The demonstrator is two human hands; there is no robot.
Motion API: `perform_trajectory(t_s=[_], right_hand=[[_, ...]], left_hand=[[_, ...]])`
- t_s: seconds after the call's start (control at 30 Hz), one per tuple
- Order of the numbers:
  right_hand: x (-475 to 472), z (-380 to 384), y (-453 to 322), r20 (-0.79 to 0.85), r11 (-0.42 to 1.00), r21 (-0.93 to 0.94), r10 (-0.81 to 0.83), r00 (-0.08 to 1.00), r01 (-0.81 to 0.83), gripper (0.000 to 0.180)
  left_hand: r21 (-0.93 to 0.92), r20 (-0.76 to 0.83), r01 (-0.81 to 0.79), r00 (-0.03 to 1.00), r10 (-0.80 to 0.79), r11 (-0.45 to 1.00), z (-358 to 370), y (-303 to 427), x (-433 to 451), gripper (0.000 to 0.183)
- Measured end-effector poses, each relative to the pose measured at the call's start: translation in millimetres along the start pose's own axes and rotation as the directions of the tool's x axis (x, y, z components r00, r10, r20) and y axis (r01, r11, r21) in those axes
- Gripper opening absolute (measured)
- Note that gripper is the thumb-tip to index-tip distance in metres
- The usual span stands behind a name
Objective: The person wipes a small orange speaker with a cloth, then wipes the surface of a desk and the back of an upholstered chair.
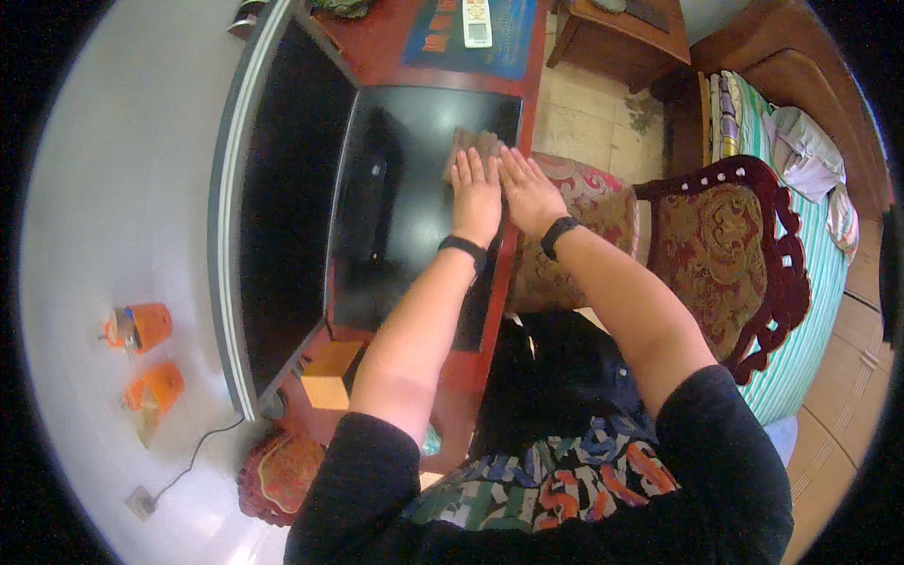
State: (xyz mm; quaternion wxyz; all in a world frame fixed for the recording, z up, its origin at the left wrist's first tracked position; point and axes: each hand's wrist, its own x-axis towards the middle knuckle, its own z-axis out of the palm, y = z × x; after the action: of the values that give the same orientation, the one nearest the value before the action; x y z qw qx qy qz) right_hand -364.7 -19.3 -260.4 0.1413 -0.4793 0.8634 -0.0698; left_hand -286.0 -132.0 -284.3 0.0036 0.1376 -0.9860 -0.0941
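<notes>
A crumpled brown cloth [462, 145] lies on the black glossy panel [417, 212] set into the red wooden desk. My left hand [477, 201] is flat, palm down, its fingers stretched over the cloth's near part. Beside it, my right hand [533, 194] reaches in at the desk's edge, fingers extended, with its fingertips at the cloth's near right side. Neither hand curls around the cloth, and what lies under the palms is hidden. Both wrists wear black bands.
A large flat screen [296, 198] stands along the desk's left side. A remote control [477, 25] lies on a blue mat [512, 42] at the far end. An upholstered carved chair [713, 261] stands right. A yellowish box [328, 374] sits by my left forearm.
</notes>
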Motion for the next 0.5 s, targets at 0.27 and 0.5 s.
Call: perform_trajectory(t_s=[0.27, 0.5], right_hand=[[78.3, -15.2, 72.6, -0.076, 0.998, 0.059, 0.007, 0.997, -0.003, 0.057], [171.7, -13.2, 20.1, -0.223, 0.932, 0.091, -0.324, 0.919, 0.351, 0.052]], left_hand=[[-0.041, 0.030, 0.015, 0.999, -0.014, 0.999, -0.9, 1.0, 105.4, 0.049], [0.117, -0.043, 0.186, 0.982, -0.183, 0.975, -22.9, -86.5, 109.1, 0.050]])
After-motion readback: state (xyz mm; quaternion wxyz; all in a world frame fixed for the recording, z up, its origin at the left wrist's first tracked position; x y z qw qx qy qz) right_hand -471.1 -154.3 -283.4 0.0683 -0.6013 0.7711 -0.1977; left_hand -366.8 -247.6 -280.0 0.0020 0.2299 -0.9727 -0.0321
